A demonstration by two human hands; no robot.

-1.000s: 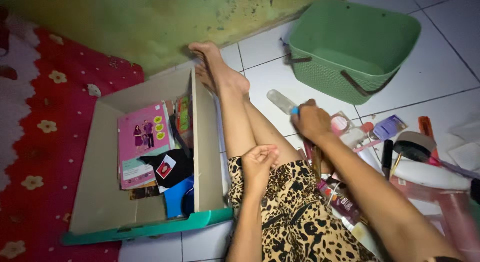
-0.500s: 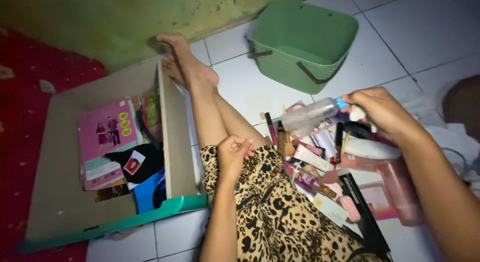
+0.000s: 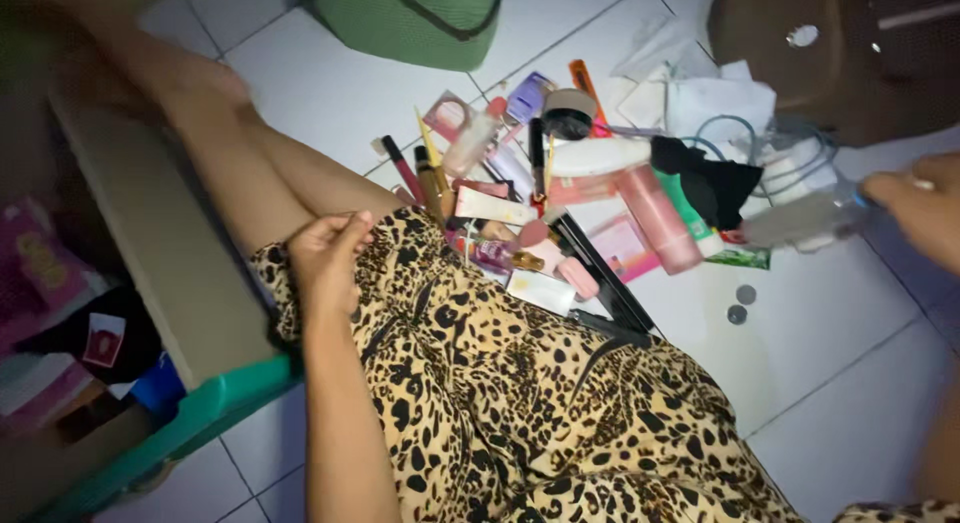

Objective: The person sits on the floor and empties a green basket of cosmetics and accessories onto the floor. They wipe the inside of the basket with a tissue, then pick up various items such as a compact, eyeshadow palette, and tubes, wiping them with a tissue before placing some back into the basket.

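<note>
The right hand (image 3: 925, 218) has swung the clear bottle (image 3: 800, 218) way out to the right, far from the green basket (image 3: 415, 23) it was close to a sec ago, & its fingers are wrapped tight round the bottle's cap end, up over the white floor (image 3: 850, 383) near two coins (image 3: 741, 304). The left hand (image 3: 325, 258) hasn't moved: curled shut on the leopard-print lap (image 3: 520, 383), holding nothing. So the bottle looks picked out of the makeup pile (image 3: 540, 203) & on its way somewhere new, not into the box (image 3: 170, 283) on the left.
</note>
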